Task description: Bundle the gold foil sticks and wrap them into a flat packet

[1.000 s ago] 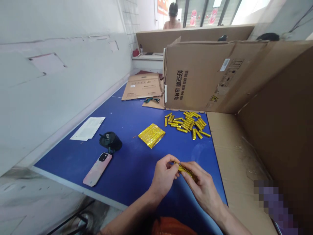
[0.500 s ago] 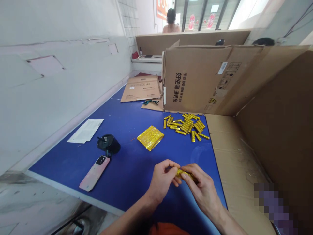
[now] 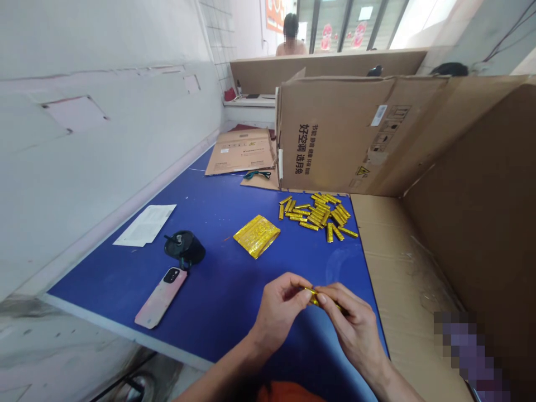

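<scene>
My left hand (image 3: 280, 314) and my right hand (image 3: 347, 319) meet over the near part of the blue table (image 3: 221, 296). Both pinch a small gold foil stick (image 3: 322, 300) between fingers and thumbs, and the fingers hide much of it. Farther off lies a loose pile of several similar gold foil sticks (image 3: 316, 215). To its left sits a flat, crinkled gold foil packet (image 3: 257, 236). Neither hand touches the pile or the packet.
A pink phone (image 3: 161, 297), a black cup-like object (image 3: 185, 248) and white papers (image 3: 145, 225) lie on the table's left. Upright cardboard (image 3: 335, 134) walls the far side, with a cardboard sheet (image 3: 402, 262) to the right. A person (image 3: 291, 39) stands far beyond.
The gold stick now looks narrower and reaches farther right under my right fingers. Both hands have shifted slightly, and the view has drifted a little.
</scene>
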`<state>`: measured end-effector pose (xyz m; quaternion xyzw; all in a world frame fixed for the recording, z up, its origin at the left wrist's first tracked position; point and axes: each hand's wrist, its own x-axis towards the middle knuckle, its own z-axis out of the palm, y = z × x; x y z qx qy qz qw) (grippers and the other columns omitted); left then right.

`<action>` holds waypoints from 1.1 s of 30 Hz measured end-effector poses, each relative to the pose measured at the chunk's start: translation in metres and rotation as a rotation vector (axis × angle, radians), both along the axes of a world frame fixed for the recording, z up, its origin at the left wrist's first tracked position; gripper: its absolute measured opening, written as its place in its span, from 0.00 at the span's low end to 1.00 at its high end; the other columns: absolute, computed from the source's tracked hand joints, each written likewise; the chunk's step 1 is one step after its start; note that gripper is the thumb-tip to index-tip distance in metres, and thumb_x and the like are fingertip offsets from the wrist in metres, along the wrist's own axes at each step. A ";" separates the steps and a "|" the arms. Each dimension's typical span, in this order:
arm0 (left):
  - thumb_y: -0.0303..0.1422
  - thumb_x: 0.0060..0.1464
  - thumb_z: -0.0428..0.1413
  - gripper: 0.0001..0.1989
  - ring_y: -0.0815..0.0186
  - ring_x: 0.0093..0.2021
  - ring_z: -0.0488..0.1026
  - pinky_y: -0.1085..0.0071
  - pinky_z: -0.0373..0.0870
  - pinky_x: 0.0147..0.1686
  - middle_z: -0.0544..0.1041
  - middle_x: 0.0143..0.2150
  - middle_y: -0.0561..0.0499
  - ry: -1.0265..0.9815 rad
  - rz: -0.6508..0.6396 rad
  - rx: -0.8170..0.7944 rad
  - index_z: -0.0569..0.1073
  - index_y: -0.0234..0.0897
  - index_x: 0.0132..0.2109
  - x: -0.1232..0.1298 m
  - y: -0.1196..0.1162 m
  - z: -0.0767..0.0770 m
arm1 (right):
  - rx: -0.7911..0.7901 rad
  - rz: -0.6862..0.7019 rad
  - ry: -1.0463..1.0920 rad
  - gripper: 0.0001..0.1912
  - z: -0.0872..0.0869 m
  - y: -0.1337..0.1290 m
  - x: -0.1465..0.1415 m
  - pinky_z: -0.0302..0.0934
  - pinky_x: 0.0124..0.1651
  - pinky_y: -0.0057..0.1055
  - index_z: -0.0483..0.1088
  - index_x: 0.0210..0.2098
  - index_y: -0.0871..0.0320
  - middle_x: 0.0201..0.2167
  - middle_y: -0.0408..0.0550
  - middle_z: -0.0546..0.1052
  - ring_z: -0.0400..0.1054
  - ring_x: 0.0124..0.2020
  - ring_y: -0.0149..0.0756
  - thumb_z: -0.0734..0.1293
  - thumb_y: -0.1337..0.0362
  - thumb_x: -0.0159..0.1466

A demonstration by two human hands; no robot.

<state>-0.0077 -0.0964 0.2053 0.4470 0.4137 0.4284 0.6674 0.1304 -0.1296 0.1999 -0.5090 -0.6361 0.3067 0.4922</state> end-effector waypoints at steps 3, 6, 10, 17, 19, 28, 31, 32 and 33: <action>0.30 0.44 0.56 0.06 0.72 0.26 0.66 0.75 0.63 0.29 0.71 0.25 0.51 0.040 0.031 0.008 0.70 0.30 0.29 0.001 -0.001 0.000 | 0.002 -0.009 0.001 0.08 0.002 -0.001 -0.002 0.61 0.29 0.27 0.73 0.34 0.56 0.26 0.47 0.73 0.67 0.27 0.32 0.61 0.69 0.60; 0.31 0.43 0.57 0.08 0.71 0.27 0.67 0.75 0.64 0.28 0.71 0.26 0.51 0.021 0.075 -0.020 0.69 0.31 0.32 0.001 -0.001 -0.001 | 0.023 -0.033 0.000 0.07 0.003 -0.001 -0.004 0.62 0.29 0.27 0.72 0.33 0.57 0.27 0.48 0.73 0.67 0.27 0.32 0.61 0.69 0.59; 0.35 0.45 0.54 0.12 0.71 0.21 0.67 0.76 0.62 0.20 0.70 0.22 0.52 -0.029 0.030 -0.128 0.69 0.29 0.34 0.001 0.000 0.001 | 0.075 -0.076 -0.048 0.07 0.002 -0.001 -0.003 0.63 0.30 0.27 0.71 0.33 0.57 0.27 0.48 0.73 0.67 0.28 0.33 0.61 0.69 0.59; 0.30 0.42 0.55 0.08 0.70 0.21 0.69 0.74 0.67 0.23 0.72 0.21 0.51 0.020 0.007 -0.110 0.69 0.29 0.31 0.002 0.000 0.008 | 0.156 -0.148 -0.184 0.07 -0.004 -0.001 0.000 0.65 0.34 0.31 0.70 0.34 0.56 0.33 0.51 0.73 0.69 0.34 0.36 0.61 0.68 0.59; 0.30 0.43 0.54 0.06 0.70 0.21 0.69 0.74 0.67 0.24 0.72 0.21 0.52 0.070 0.016 -0.078 0.69 0.30 0.30 0.003 -0.002 0.008 | 0.181 -0.166 -0.236 0.07 -0.004 -0.002 0.000 0.65 0.38 0.34 0.70 0.35 0.56 0.37 0.52 0.72 0.68 0.38 0.38 0.61 0.68 0.59; 0.23 0.48 0.49 0.07 0.72 0.27 0.68 0.77 0.64 0.27 0.71 0.27 0.52 0.484 0.080 0.434 0.72 0.34 0.31 0.004 -0.014 0.007 | 0.261 -0.163 -0.320 0.04 0.004 -0.004 -0.004 0.62 0.43 0.40 0.67 0.33 0.55 0.39 0.51 0.71 0.65 0.43 0.40 0.63 0.67 0.57; 0.21 0.48 0.48 0.08 0.72 0.26 0.67 0.78 0.63 0.27 0.70 0.27 0.52 0.522 0.098 0.552 0.71 0.34 0.31 0.005 -0.014 0.005 | 0.249 -0.174 -0.285 0.04 0.002 -0.004 -0.004 0.63 0.41 0.37 0.67 0.33 0.55 0.38 0.51 0.70 0.66 0.42 0.39 0.63 0.68 0.57; 0.21 0.48 0.48 0.08 0.72 0.26 0.67 0.78 0.63 0.27 0.70 0.26 0.52 0.533 0.107 0.583 0.71 0.34 0.31 0.006 -0.014 0.004 | 0.247 -0.179 -0.281 0.04 0.002 -0.005 -0.004 0.63 0.41 0.37 0.67 0.33 0.55 0.38 0.51 0.70 0.66 0.41 0.38 0.63 0.69 0.57; 0.21 0.49 0.48 0.08 0.72 0.26 0.67 0.78 0.63 0.27 0.70 0.26 0.52 0.542 0.118 0.612 0.70 0.34 0.31 0.006 -0.014 0.003 | 0.244 -0.183 -0.283 0.04 0.001 -0.005 -0.004 0.63 0.40 0.36 0.67 0.33 0.55 0.38 0.51 0.70 0.66 0.41 0.38 0.63 0.69 0.57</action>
